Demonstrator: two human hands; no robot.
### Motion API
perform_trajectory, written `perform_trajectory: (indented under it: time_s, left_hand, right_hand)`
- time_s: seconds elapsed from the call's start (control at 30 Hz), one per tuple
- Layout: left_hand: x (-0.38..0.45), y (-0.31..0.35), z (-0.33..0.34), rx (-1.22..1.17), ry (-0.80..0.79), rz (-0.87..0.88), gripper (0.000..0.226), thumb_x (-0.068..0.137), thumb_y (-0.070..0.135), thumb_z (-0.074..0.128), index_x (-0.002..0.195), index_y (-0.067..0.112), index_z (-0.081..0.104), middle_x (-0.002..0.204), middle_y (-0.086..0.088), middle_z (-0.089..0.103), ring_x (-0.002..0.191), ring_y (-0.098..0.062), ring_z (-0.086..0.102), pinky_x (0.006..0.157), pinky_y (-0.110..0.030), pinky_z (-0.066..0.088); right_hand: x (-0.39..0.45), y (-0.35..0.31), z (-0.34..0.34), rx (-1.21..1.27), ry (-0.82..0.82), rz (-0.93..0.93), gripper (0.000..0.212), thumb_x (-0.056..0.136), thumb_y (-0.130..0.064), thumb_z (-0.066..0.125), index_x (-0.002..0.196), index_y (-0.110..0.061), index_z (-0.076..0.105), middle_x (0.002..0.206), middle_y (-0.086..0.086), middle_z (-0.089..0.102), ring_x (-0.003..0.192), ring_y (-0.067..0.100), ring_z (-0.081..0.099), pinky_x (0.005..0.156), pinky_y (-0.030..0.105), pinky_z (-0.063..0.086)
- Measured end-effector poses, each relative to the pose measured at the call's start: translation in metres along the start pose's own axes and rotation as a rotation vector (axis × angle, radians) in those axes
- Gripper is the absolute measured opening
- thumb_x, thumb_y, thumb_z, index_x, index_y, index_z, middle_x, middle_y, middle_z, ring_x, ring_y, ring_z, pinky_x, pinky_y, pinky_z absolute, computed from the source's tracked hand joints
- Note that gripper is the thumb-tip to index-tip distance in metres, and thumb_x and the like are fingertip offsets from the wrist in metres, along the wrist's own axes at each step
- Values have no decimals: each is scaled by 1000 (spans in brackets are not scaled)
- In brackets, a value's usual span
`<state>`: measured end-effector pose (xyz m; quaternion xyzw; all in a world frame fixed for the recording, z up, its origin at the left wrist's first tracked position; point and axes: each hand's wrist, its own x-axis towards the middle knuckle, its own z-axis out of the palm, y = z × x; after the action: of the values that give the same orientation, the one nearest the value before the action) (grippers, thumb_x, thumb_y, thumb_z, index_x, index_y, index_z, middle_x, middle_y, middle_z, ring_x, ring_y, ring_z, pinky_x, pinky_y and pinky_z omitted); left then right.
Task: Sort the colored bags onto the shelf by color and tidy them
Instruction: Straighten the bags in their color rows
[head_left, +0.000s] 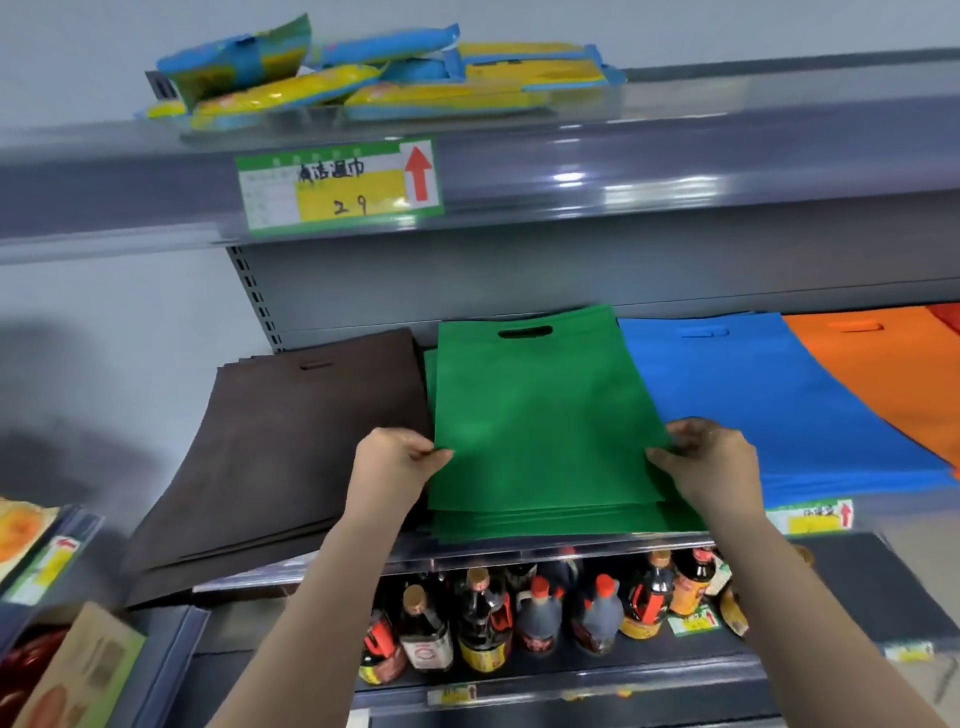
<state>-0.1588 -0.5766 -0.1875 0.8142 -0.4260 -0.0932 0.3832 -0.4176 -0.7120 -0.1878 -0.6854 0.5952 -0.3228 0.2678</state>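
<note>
Sauce bottles (540, 613) below; packets (363, 78) above

bag stacks (540, 415) side by side on shelf (519, 551), bottles (540, 613) below

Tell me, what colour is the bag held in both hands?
Green bag, clearest in the head view.

High above both hands, clipped to the front rail of the upper shelf (675, 171), a green-bordered price tag (340, 184) bears handwritten Chinese characters, blurred, apparently "清洁湿巾", over a yellow patch with a handwritten "29", and a red up-arrow at its right end. Just right of the right hand (711, 462), a smaller price tag (813, 517) on the bag shelf's rail shows a red arrow; its writing is too blurred to read. Below the fingers, the bottle labels (426, 652) cannot be read.
</note>
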Motion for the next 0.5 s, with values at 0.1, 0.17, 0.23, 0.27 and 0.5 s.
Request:
perform_trajectory:
  time_s: [0.1,0.17,0.23,0.27,0.5]
  left_hand:
    - [1,3,10,154,-17,31,26,83,29,70,75,4,72,73,-11,69,66,-22,61,62,-27,46]
    - [-2,5,8,240,40,39,27,86,32,66,85,6,73,78,-8,70,72,-21,63,63,-26,48]
    - [-8,6,0,343,145,67,25,89,33,63,93,10,73,86,-6,71,81,-25,65,66,-29,48]
    - [-12,5,-6,389,192,87,23,88,31,63,96,11,72,90,-7,70,85,-28,64,67,-30,48]
    - [-49,-25,-89,781,317,63,36,69,23,80,100,7,69,92,-12,70,81,-36,65,65,-43,52]
  right_hand:
    - [12,6,-2,-205,-63,-53,44,80,-24,75,118,-10,60,96,5,58,88,29,58,65,32,43]
    - [19,2,3,-269,-76,-156,46,82,-26,72,122,-10,58,108,12,58,97,35,57,70,36,46]
    - [22,-13,13,-288,-124,-279,42,85,-24,68,122,-9,59,112,14,58,105,36,54,77,37,46]
    - [23,-24,19,-290,-157,-348,40,86,-23,66,122,-10,59,115,14,59,109,34,53,80,37,46]
    - [-23,-139,73,-325,-390,-899,48,89,-41,57,135,-29,46,135,-10,49,124,15,45,91,27,42]
